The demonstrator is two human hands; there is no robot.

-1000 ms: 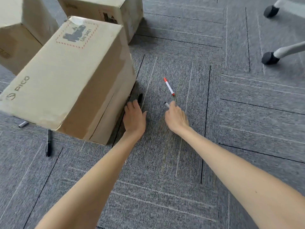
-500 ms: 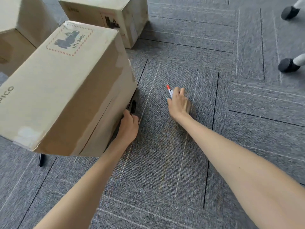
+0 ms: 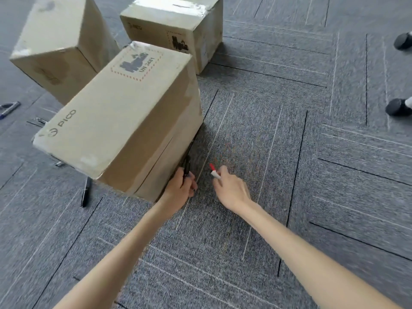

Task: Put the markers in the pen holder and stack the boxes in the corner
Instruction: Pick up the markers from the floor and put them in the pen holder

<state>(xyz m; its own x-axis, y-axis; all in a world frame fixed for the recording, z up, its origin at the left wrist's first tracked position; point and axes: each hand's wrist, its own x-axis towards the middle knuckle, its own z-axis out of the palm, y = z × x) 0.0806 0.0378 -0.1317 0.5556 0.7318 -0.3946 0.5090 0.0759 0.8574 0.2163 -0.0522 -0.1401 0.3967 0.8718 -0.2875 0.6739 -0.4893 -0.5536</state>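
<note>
Both hands closed on markers, centre frame, next to the near box.

Right hand (image 3: 231, 190) pinches a red-capped marker (image 3: 214, 171), red tip sticking out up-left of the fingers, over the grey carpet (image 3: 312, 197). Left hand (image 3: 181, 189) is curled round a black marker (image 3: 186, 167) right at the lower right edge of the near cardboard box (image 3: 124, 121). Two more boxes: one upper left (image 3: 60, 47), tilted, one top centre (image 3: 176, 25). Loose markers on the carpet: a black one (image 3: 85, 192) lower left of the near box, a blue-ended one (image 3: 9, 109) at the far left edge, others partly hidden by the box, blurred. Chair castors (image 3: 396, 107) at the right edge. Pen holder not in frame.
</note>
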